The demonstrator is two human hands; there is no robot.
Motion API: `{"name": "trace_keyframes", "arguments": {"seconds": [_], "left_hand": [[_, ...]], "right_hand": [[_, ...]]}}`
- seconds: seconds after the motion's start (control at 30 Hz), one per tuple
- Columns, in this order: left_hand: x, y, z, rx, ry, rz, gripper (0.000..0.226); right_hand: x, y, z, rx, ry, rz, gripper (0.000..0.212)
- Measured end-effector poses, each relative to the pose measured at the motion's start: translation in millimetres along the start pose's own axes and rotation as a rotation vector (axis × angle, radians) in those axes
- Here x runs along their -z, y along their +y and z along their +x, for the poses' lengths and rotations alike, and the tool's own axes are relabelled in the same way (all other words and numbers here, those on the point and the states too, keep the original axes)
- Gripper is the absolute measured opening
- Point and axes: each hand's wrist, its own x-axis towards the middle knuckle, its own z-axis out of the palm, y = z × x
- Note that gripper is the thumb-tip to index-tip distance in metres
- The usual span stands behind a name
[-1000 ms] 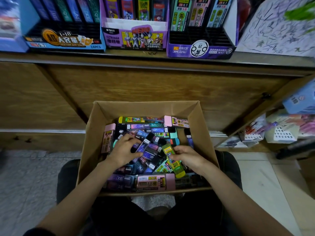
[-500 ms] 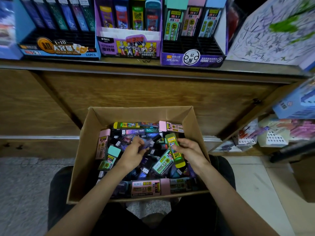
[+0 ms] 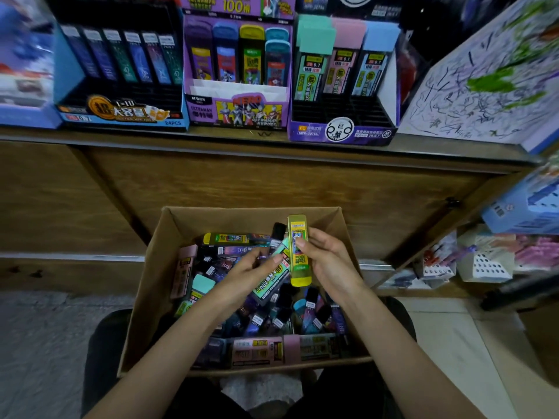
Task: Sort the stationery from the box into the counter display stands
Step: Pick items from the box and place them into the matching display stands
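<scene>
A cardboard box (image 3: 142, 300) rests on my lap, full of several small lead-refill cases. My right hand (image 3: 329, 261) holds a yellow case (image 3: 298, 237) upright above the box's far half. My left hand (image 3: 246, 270) grips a mint-green case (image 3: 269, 285), with a black case (image 3: 277, 232) sticking up behind it. On the counter stand three displays: a blue stand (image 3: 121, 114) at left, a purple Ultraman stand (image 3: 237, 111) in the middle and a purple stand (image 3: 341, 133) with mint, pink and blue cases at right.
A wooden counter (image 3: 272, 189) rises just behind the box. At right a scribbled white test pad (image 3: 484, 86) leans on the counter, and an open lower shelf (image 3: 472, 261) holds packaged goods. Tiled floor lies on both sides of my knees.
Both hands have risen out of the pile. The right hand lifted the yellow case upright; the left hand took hold of a mint-green case. The view tilted up toward the stands.
</scene>
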Motion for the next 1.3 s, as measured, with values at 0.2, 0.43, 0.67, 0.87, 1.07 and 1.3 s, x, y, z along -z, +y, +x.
{"name": "trace_keyframes", "arguments": {"seconds": [0.2, 0.43, 0.67, 0.87, 1.07, 1.3], "left_hand": [[6.9, 16.7, -10.4, -0.019, 0.069, -0.216, 0.061], [22.1, 43.0, -16.2, -0.160, 0.177, -0.247, 0.038], [21.5, 71.9, -25.4, -0.210, 0.233, -0.246, 0.031], [28.4, 87.3, -31.5, -0.326, 0.193, -0.181, 0.046], [40.9, 111.8, -30.7, -0.414, 0.239, -0.139, 0.045], [46.7, 135.5, -26.6, -0.428, 0.210, -0.101, 0.057]], "right_hand": [[-22.5, -10.8, 2.9, 0.128, 0.014, -0.088, 0.018], [-17.4, -28.7, 8.2, 0.049, 0.071, -0.046, 0.014], [-31.0, -61.4, -3.2, 0.062, -0.310, -0.368, 0.014], [-49.9, -96.2, 0.5, 0.013, -0.331, -0.523, 0.017], [-45.9, -121.5, 1.7, -0.110, -0.259, -0.167, 0.025], [-53.1, -158.6, 18.8, 0.102, -0.040, -0.132, 0.008]]}}
